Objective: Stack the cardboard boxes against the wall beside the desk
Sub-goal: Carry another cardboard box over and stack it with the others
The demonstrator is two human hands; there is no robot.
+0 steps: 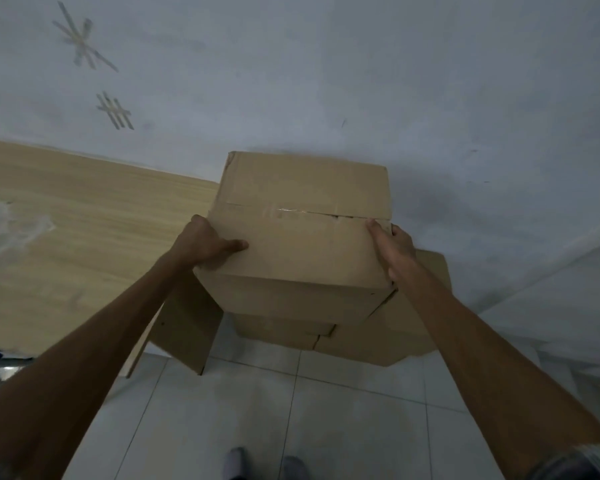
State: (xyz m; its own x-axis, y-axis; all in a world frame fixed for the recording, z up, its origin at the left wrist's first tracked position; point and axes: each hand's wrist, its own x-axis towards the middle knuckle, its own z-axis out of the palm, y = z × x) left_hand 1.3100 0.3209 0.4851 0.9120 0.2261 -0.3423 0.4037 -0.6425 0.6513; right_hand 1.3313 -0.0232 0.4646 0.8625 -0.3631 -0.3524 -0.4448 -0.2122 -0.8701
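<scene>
The top cardboard box (302, 220) is sitting at the head of a stack of boxes against the pale wall (326, 81), just right of the wooden surface (84, 237). Its flaps are closed and taped along a middle seam, so whatever it is holding cannot be told. The left hand (205, 242) is gripping the box's near left corner, its thumb lying across the top face and its fingers (201, 221) curling out of sight down the left side. The right hand (394, 249) is gripping the near right edge of the same box, thumb stretching over the top toward the seam and the other fingers wrapping round the right side.

Directly beneath the top box, a second box (284, 329) is showing only its front edge, and a wider lower box (378, 341) is jutting out to the right of it. Left of the top box and lower down, a leaning piece of cardboard (187, 323) is standing on the white tiled floor (257, 410), between the stack and the surface's edge. All these boxes are showing closed sides only; their contents are hidden.

On the far left of the surface, crumpled clear plastic (0, 223) is lying. On the wall above the surface, crossed tape strips (80, 39) are sticking. Below the top box, at the bottom edge, two grey shoes (236, 460) are standing on the floor.
</scene>
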